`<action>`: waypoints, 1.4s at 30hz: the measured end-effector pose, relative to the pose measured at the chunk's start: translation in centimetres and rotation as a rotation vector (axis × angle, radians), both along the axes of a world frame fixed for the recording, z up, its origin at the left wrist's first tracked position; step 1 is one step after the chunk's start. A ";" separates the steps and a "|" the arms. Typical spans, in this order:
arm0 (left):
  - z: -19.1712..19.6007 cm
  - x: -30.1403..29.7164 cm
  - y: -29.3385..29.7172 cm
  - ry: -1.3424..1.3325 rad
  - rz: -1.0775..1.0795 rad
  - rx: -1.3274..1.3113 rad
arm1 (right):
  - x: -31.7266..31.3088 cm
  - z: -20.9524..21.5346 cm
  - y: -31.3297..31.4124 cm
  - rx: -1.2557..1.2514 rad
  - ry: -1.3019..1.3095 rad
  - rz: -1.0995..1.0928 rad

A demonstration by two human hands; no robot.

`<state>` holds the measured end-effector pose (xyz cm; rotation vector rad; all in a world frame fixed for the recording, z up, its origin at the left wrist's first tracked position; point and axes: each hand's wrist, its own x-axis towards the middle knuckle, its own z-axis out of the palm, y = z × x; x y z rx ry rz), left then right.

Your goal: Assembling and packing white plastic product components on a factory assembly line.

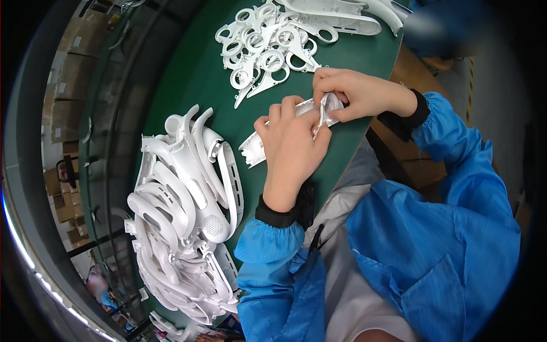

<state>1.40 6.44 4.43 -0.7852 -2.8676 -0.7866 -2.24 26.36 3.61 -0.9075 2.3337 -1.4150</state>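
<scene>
A long white plastic shell (254,149) lies at a slant on the green table with its hollow side up. Its rounded end has a perforated patch. My left hand (293,145) is closed over the shell's middle, with the thumb near the rounded end. A white ring-shaped plastic part (323,109) stands tilted in that end, and my right hand (360,94) pinches it between thumb and fingers. My fingers hide part of where the ring and the shell meet.
Loose white ring-shaped parts with pointed tails (270,57) lie in a heap beyond my hands. Several white shells (333,21) rest at the far edge. A large pile of curved white shells (182,211) is on the left. The green table's (356,142) edge runs close to my body.
</scene>
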 end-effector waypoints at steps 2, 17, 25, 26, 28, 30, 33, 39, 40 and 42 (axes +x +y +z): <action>0.1 -0.3 -0.1 -0.036 0.000 0.000 | -0.3 -0.2 -0.1 -0.006 0.010 0.036; 0.4 -0.7 -0.5 -0.148 -0.036 -0.011 | -1.6 -0.4 0.1 0.124 -0.023 0.178; 1.6 -0.6 0.6 -0.180 0.212 -0.199 | -1.3 0.0 -1.1 0.378 0.050 0.150; 1.7 -0.7 0.8 -0.193 0.173 -0.274 | -1.0 -0.7 -0.9 0.320 0.193 0.122; 1.8 -0.6 1.1 -0.202 0.134 -0.345 | -1.3 -0.5 -0.5 0.266 0.095 0.117; 1.9 -0.6 1.3 -0.174 0.120 -0.356 | -1.8 -0.2 -0.2 0.213 0.002 0.112; 1.6 -0.7 0.7 -0.176 0.093 -0.274 | -2.5 -0.8 -0.4 0.215 -0.274 0.084; 2.0 1.5 -0.9 0.607 -0.041 0.564 | -3.6 3.6 4.8 0.176 -0.370 -0.076; 2.4 2.0 -0.1 0.635 -0.079 0.727 | -3.7 2.9 6.7 0.000 -0.223 -0.239; 0.3 1.7 0.7 0.457 -0.063 0.840 | -6.6 3.1 7.5 -0.015 -0.152 -0.376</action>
